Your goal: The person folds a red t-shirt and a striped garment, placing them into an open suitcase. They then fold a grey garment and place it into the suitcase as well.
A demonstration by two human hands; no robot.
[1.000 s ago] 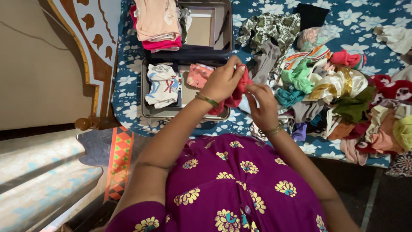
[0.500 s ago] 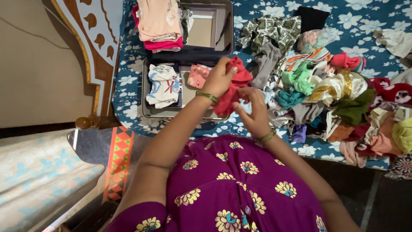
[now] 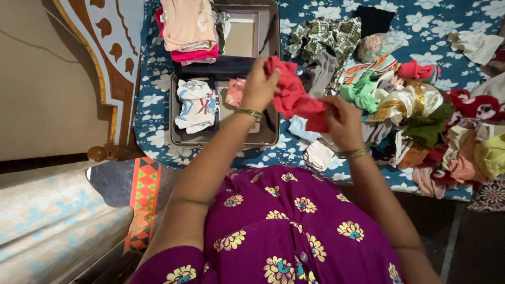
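both arms reach forward with elbows bent, the left hand point(image 3: 259, 87) raised higher with fingers pinched shut and a bangle at its wrist, the right hand point(image 3: 344, 123) lower and to the side, fingers curled closed, bangles at its wrist.

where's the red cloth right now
In the head view, the red cloth is held up between the left hand and right hand, over the right edge of the open suitcase, left of the clothes pile.
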